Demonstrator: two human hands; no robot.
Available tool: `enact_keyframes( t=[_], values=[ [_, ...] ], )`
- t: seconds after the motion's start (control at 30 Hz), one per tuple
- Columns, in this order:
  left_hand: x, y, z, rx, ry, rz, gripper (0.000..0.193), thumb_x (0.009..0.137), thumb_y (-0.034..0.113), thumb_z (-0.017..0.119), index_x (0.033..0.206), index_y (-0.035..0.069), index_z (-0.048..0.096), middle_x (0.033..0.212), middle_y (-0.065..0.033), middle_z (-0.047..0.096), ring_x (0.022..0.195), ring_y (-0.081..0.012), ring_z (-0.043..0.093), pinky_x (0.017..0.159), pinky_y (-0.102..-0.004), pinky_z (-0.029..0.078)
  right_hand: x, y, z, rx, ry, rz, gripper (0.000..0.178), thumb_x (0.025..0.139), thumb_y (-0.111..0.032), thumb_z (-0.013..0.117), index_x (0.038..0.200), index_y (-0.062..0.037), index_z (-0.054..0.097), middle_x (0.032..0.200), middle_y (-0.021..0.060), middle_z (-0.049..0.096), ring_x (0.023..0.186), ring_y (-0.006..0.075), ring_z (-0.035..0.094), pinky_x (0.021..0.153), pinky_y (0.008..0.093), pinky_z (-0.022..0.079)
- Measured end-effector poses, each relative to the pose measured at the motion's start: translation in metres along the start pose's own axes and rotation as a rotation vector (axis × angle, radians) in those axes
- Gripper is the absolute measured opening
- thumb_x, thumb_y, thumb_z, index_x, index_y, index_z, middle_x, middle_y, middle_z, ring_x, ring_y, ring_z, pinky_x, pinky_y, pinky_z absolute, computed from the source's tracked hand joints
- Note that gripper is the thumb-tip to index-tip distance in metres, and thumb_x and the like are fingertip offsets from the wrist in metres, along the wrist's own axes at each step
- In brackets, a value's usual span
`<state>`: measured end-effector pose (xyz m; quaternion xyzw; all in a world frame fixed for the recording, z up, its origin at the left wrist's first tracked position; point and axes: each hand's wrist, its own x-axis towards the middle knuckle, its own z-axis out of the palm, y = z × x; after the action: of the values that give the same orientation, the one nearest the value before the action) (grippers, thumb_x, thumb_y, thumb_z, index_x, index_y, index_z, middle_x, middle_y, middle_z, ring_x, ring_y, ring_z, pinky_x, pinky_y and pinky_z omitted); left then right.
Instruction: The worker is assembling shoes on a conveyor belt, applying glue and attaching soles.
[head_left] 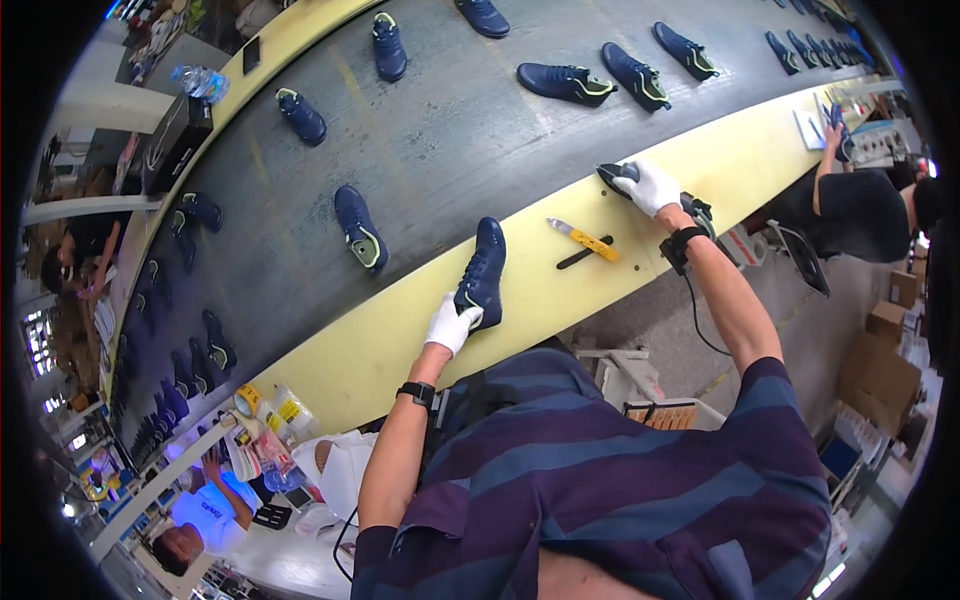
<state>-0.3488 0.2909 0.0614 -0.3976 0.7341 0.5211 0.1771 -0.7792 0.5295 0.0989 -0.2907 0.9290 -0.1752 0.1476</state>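
My left hand [453, 324], in a white glove, grips the heel end of a navy blue lace-up shoe [484, 266]. The shoe rests on the pale yellow ledge [375, 355], its toe pointing away from me. My right hand [654, 188], also white-gloved, is closed round a dark tool [612, 176] with a pointed front, shaped like a small iron; the fingers hide much of it. Between my hands lie a yellow-handled cutter [584, 240] and a thin black tool [578, 257] partly under it.
Beyond the ledge runs a grey conveyor belt [440, 150] carrying several navy shoes, including one [361, 226] near my left hand. Yellow tape [247, 399] and plastic bags sit at the lower left. One co-worker [860, 205] is at the right, another [208, 510] at the lower left.
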Motion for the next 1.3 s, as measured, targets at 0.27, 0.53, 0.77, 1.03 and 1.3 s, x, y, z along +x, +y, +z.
enact_keyframes(
  t=[0.27, 0.53, 0.77, 1.03, 1.3],
  values=[
    [-0.016, 0.015, 0.022, -0.301, -0.056, -0.108, 0.048, 0.093, 0.027, 0.074, 0.13, 0.002, 0.055, 0.111, -0.0153, 0.071, 0.09, -0.0257, 0.073, 0.062, -0.0377, 0.063, -0.093, -0.117, -0.001, 0.095, -0.15, -0.202, 0.039, 0.084, -0.043, 0.083, 0.089, -0.007, 0.07, 0.082, 0.0173, 0.074, 0.074, 0.0368, 0.073, 0.069, 0.0446, 0.058],
    [-0.012, 0.017, 0.018, 0.043, 0.06, 0.035, 0.046, 0.091, 0.026, 0.073, 0.126, -0.001, 0.061, 0.112, -0.0283, 0.072, 0.109, -0.0457, 0.069, 0.095, -0.0488, 0.053, -0.153, -0.216, 0.07, 0.236, -0.506, -0.127, 0.045, 0.088, -0.049, 0.079, 0.094, -0.005, 0.07, 0.084, 0.0202, 0.074, 0.08, 0.0407, 0.073, 0.074, 0.0464, 0.057],
    [-0.015, 0.022, 0.022, 0.037, 0.083, -0.009, 0.049, 0.091, 0.025, 0.072, 0.127, -0.004, 0.056, 0.115, -0.0328, 0.069, 0.113, -0.0491, 0.066, 0.097, -0.0509, 0.052, -0.151, -0.188, 0.083, 0.219, -0.405, -0.094, 0.044, 0.085, -0.049, 0.081, 0.087, -0.0065, 0.07, 0.08, 0.0186, 0.073, 0.076, 0.0391, 0.072, 0.071, 0.0458, 0.056],
    [-0.011, 0.034, 0.02, 0.137, 0.08, -0.042, 0.044, 0.095, 0.024, 0.07, 0.126, -0.003, 0.055, 0.112, -0.0346, 0.069, 0.11, -0.0514, 0.066, 0.095, -0.0543, 0.052, -0.144, -0.219, 0.068, 0.136, -0.465, -0.176, 0.043, 0.088, -0.048, 0.078, 0.091, -0.006, 0.07, 0.081, 0.019, 0.073, 0.077, 0.0392, 0.073, 0.071, 0.0461, 0.056],
    [-0.021, 0.046, 0.014, 0.168, 0.057, -0.062, 0.04, 0.096, 0.024, 0.068, 0.125, -0.001, 0.055, 0.112, -0.0348, 0.069, 0.11, -0.0518, 0.066, 0.093, -0.0558, 0.052, -0.149, -0.217, 0.074, 0.129, -0.398, -0.121, 0.041, 0.088, -0.048, 0.078, 0.086, -0.0082, 0.069, 0.079, 0.0166, 0.073, 0.076, 0.0381, 0.072, 0.07, 0.0459, 0.056]
  ],
)
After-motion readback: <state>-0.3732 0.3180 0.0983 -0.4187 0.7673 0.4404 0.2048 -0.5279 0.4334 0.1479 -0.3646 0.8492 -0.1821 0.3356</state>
